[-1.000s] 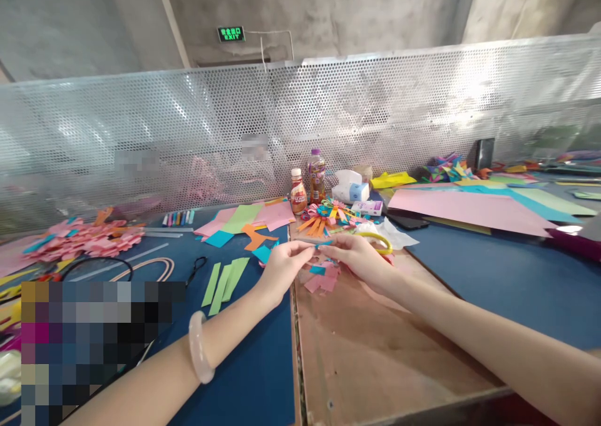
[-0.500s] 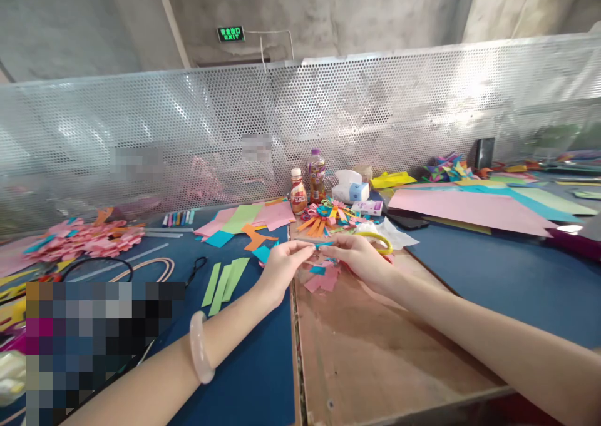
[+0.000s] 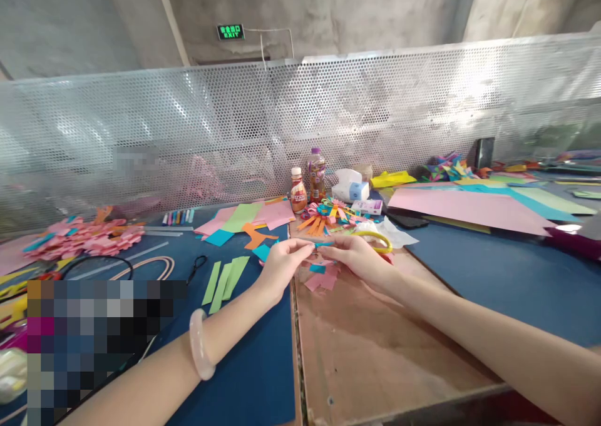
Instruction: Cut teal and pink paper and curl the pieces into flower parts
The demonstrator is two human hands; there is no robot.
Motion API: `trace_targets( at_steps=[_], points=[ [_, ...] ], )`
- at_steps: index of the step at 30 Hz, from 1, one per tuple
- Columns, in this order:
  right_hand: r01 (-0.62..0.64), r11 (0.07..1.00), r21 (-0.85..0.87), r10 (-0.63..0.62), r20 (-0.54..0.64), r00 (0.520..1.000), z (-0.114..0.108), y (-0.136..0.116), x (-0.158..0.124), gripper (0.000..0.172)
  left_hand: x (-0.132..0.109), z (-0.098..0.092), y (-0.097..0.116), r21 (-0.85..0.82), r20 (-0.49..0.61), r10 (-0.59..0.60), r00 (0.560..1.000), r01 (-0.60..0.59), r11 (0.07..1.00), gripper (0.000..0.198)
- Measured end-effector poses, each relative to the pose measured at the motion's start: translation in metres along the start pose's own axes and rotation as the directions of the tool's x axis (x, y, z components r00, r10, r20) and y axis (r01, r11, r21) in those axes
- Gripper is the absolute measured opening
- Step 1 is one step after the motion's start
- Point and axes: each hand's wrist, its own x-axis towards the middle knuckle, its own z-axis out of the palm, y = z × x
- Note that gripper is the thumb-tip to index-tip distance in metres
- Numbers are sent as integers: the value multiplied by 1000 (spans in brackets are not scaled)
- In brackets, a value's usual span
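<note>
Between my two hands, a narrow blue paper strip [image 3: 323,244] is stretched just above the wooden board. The fingertips of my left hand [image 3: 284,264] pinch its left end, and those of my right hand [image 3: 359,258] pinch the right end. Pink paper scraps [image 3: 323,278] and a small blue piece [image 3: 317,268] lie on the board below. Yellow-handled scissors [image 3: 384,241] rest just behind my right hand, partly hidden. Beyond the strip sits a pile of colourful paper strips [image 3: 328,214]. Several green strips [image 3: 227,282] lie left of my left hand.
Two bottles, one cream-capped [image 3: 298,191] and one purple-capped [image 3: 316,172], stand at the back beside a tissue pack [image 3: 357,191]. A pink sheet [image 3: 464,208] lies on the right, a heap of pink paper loops [image 3: 89,238] on the left. A perforated metal screen [image 3: 225,126] closes the back.
Almost nothing differs. Both hands keep their pinch on the blue strip in about the same place; the view has shifted very slightly.
</note>
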Motion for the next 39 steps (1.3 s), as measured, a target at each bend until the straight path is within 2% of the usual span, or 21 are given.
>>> trace_targets(
  at_steps=[5,11,15,22,29,34,39],
  points=[
    [58,998,-8,-59,-67,996,-1,4,2,22,0,0,-1,0,5,5,1000,-5,1000,19],
    [47,999,-21,-50,-128,990,-1,3,-1,22,1,-1,0,3,24,5,1000,-5,1000,20],
    [36,999,0,-35,-129,991,0,2,-1,24,1,-1,0,-22,41,11,999,-10,1000,19],
    [26,1000,8,-26,-68,997,5,-7,-4,21,2,-1,-1,40,-22,49,999,-48,998,17],
    [-26,999,43,31,-128,991,2,-2,-1,17,2,-3,-3,11,-21,30,999,-30,999,21],
    [-64,953,297,85,-61,995,-1,4,3,17,2,-2,-1,-52,25,65,998,-64,997,24],
    [-159,926,341,127,114,985,0,-1,2,16,2,0,0,-49,78,119,990,-115,992,29]
  ],
)
